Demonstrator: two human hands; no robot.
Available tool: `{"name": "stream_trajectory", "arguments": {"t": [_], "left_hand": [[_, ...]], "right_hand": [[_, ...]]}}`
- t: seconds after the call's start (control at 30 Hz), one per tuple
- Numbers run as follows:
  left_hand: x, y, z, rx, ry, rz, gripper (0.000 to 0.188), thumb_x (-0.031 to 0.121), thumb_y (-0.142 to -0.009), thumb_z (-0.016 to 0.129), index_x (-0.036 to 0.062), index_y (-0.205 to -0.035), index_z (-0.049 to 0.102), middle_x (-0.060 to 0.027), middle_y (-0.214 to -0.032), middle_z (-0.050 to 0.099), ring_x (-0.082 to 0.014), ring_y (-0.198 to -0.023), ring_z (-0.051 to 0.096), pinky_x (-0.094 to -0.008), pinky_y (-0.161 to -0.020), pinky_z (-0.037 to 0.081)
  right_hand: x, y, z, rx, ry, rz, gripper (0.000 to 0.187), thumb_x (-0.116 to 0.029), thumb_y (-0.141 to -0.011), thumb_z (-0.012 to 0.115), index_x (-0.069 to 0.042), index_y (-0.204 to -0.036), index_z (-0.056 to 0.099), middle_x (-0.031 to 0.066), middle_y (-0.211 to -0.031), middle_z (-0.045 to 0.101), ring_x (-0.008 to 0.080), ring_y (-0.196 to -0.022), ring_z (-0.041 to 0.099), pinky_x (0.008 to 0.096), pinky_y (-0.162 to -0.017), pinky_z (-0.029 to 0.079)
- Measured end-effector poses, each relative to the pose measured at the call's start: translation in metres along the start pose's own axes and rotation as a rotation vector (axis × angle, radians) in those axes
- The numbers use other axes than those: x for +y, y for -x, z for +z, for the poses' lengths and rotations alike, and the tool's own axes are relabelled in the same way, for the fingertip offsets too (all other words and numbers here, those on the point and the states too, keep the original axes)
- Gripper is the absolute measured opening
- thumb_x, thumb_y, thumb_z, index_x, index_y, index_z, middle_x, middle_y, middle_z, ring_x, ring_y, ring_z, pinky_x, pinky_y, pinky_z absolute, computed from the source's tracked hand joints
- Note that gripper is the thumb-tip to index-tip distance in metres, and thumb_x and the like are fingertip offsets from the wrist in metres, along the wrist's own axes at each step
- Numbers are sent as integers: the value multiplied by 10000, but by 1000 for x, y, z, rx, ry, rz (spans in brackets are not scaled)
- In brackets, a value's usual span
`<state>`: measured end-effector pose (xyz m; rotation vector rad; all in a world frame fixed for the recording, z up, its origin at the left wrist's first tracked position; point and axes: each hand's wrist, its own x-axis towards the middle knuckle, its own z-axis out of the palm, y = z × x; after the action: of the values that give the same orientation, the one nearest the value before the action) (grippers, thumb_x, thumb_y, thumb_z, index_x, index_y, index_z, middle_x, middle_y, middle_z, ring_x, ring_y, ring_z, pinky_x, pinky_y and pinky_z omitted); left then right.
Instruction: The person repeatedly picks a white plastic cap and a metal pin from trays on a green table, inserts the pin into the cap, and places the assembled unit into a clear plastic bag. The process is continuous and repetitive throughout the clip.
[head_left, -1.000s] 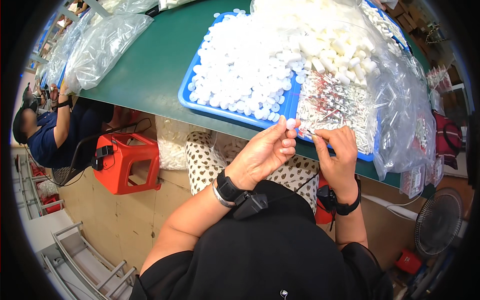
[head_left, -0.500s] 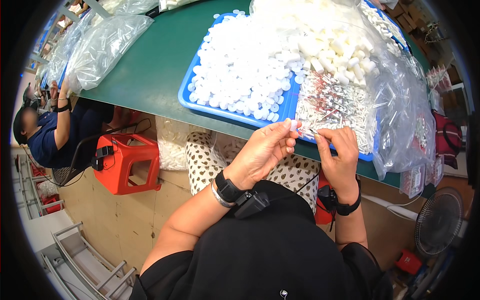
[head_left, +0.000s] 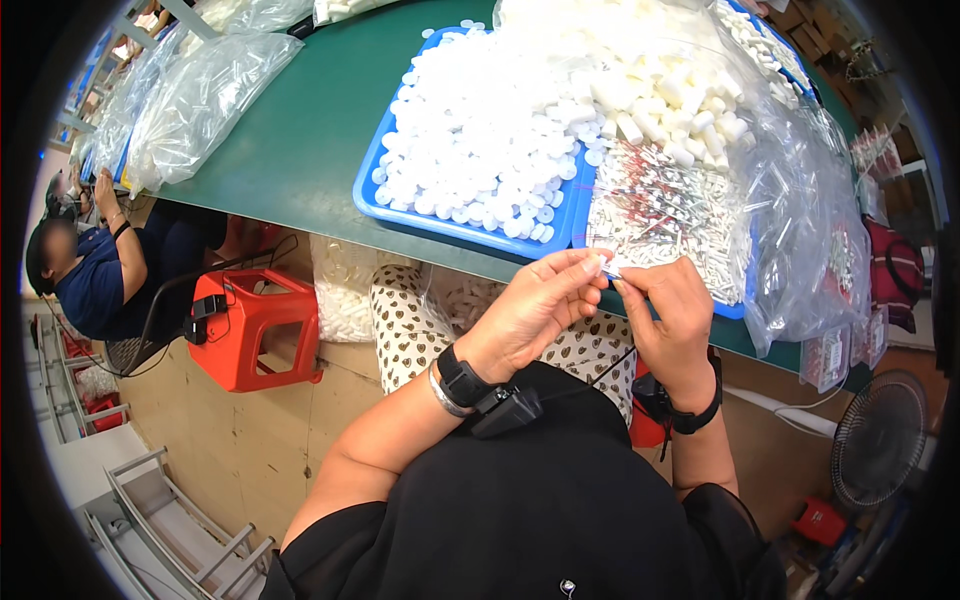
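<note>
My left hand (head_left: 545, 305) is closed, with a small white plastic cap (head_left: 606, 262) pinched between thumb and forefinger. My right hand (head_left: 675, 315) is closed in a pinch right beside it, on a small thin piece mostly hidden by the fingertips. Both sets of fingertips nearly meet above the near edge of the blue trays. One blue tray (head_left: 372, 207) holds a heap of translucent white round caps (head_left: 470, 140). To its right, small white stick-like pieces (head_left: 640, 225), with red and dark ones (head_left: 655, 190) among them, fill another tray below my hands.
Larger cream-white cylinders (head_left: 690, 120) are heaped behind the small pieces. Clear plastic bags (head_left: 800, 230) lie to the right and on the left of the green table (head_left: 300, 130). A red stool (head_left: 255, 325), a seated person (head_left: 100, 255) and a fan (head_left: 880, 440) stand around.
My hands have come together: the right fingertips now meet the cap in my left hand, where a gap was before. The thin dark-tipped piece in the right hand is now mostly hidden.
</note>
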<state>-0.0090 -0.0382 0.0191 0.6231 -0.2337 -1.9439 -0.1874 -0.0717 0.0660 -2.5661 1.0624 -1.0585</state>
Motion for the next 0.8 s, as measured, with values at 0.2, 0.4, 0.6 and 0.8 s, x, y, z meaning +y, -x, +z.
{"name": "stream_trajectory", "arguments": {"t": [0.2,0.4,0.6,0.8], "left_hand": [[-11,-1,-5,-11,58,-19,283,171,-1019,569,-2,-1242,590,-16,-954,654,-77,-825,608,-229,-769,540],[-16,-2,-13,-39,134,-48,257,171,-1018,570,9,-1215,602,-29,-960,659,-92,-855,631,-247,-809,559],[-13,-4,-15,-42,111,-94,200,172,-1018,571,21,-1144,612,-36,-960,664,-104,-845,642,-247,-800,572],[-13,-3,-13,32,136,-101,202,182,-1016,575,21,-1134,608,-33,-951,661,-105,-847,643,-239,-795,571]], "right_hand": [[-1,7,13,35,54,-20,217,73,-706,721,-10,-898,664,83,-759,612,260,-623,525,360,-556,434],[9,10,19,34,49,-87,270,86,-671,706,-12,-920,673,76,-751,597,249,-616,518,360,-550,429],[16,8,18,-12,30,-149,263,76,-679,712,-17,-922,676,61,-733,585,238,-611,510,352,-544,420],[13,12,22,-2,2,-70,204,59,-719,716,-18,-903,671,69,-742,602,240,-618,526,351,-547,426]]}}
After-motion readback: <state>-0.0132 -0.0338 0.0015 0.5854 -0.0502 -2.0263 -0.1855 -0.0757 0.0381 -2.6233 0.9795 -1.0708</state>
